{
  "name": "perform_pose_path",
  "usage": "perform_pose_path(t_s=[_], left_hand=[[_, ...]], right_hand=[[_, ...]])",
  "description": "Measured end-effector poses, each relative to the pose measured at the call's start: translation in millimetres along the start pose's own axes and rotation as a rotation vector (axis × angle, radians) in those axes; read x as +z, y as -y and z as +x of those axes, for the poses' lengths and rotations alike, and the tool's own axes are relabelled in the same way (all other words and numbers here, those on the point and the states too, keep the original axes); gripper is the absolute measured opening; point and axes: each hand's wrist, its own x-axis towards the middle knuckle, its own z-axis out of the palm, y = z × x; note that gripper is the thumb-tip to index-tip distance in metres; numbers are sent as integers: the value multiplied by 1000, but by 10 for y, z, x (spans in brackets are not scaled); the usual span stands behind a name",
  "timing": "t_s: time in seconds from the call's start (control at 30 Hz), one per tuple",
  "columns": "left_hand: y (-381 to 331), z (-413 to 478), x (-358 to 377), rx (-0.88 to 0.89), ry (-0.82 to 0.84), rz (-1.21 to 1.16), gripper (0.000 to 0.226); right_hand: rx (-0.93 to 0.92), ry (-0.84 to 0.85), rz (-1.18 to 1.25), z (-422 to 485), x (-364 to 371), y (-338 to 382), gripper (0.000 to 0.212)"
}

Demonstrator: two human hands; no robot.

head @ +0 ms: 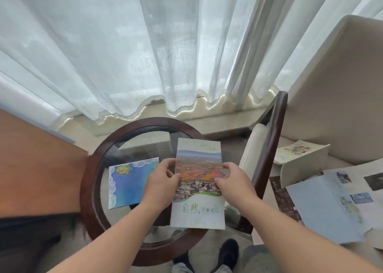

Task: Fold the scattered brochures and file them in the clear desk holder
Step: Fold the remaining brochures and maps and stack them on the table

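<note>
A tall folded brochure (198, 208) with a landscape photo and green lettering is held over the round glass table (91, 169). My left hand (161, 181) grips its left edge and my right hand (232, 179) grips its right edge, thumbs on the cover. A blue brochure (128, 185) with a yellow sun drawing lies flat on the glass to the left. More brochures lie scattered on the armchair seat at the right: a pale blue one (323, 208), a dark one (284, 198) and a white one with photos (364, 185). I see no clear holder.
A thick book (300, 158) lies on the cream armchair (335, 98), whose dark wooden arm (271, 148) stands beside the table. White curtains hang behind. An orange-brown wooden surface (37, 164) is at the left. A dark shoe (228, 254) shows below the table.
</note>
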Motion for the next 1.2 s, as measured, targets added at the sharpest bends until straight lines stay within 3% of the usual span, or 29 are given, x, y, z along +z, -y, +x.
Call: perform_pose_path(t_s=[0.07,0.37,0.6,0.87,0.97,1.03,1.2], left_hand=[[191,56,112,-20,-5,54,29],[697,377,603,-71,-21,167,27],[774,506,774,-92,-31,236,28],[794,507,840,-117,-15,284,33],[764,506,832,-92,-63,323,43],[724,508,868,38,-99,413,49],[597,658,1198,295,-8,626,64]], right_hand=[[4,14,-61,74,183,-103,41],[82,39,-212,558,639,-381,40],[147,34,-254,733,783,-489,37],[97,41,-295,804,739,-573,40],[-11,21,-402,875,651,-595,65],[-169,17,-529,963,571,-595,82],[-478,198,-855,1265,456,-582,101]])
